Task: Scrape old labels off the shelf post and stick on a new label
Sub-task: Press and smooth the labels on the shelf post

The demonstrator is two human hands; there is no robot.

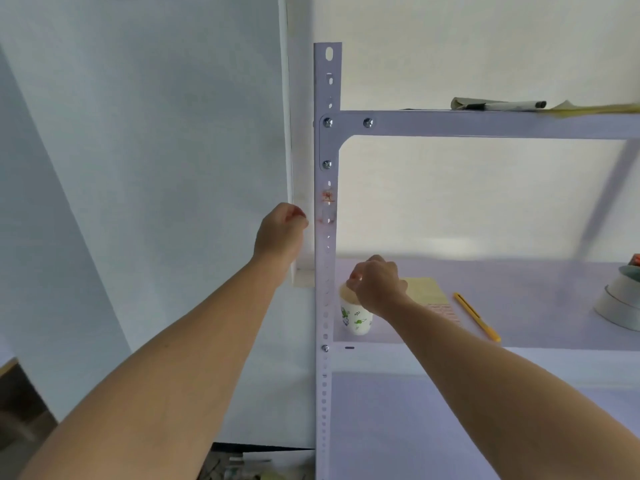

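A white perforated shelf post [325,271] runs up the middle of the view. Reddish remains of an old label [327,197] cling to it, with a scraped grey patch just below. My left hand [280,233] is raised left of the post at that height, fingers curled, fingertips close to the post's edge; I cannot tell if it holds anything. My right hand [377,285] hovers over a paper cup [356,315] on the shelf, fingertips pinched together above its rim, perhaps on a small scrap.
On the shelf board [519,327] lie a yellow sheet of labels [429,294], a yellow utility knife [478,317] and tape rolls [620,299] at the right. A marker [509,105] lies on the upper shelf. A white wall panel stands left.
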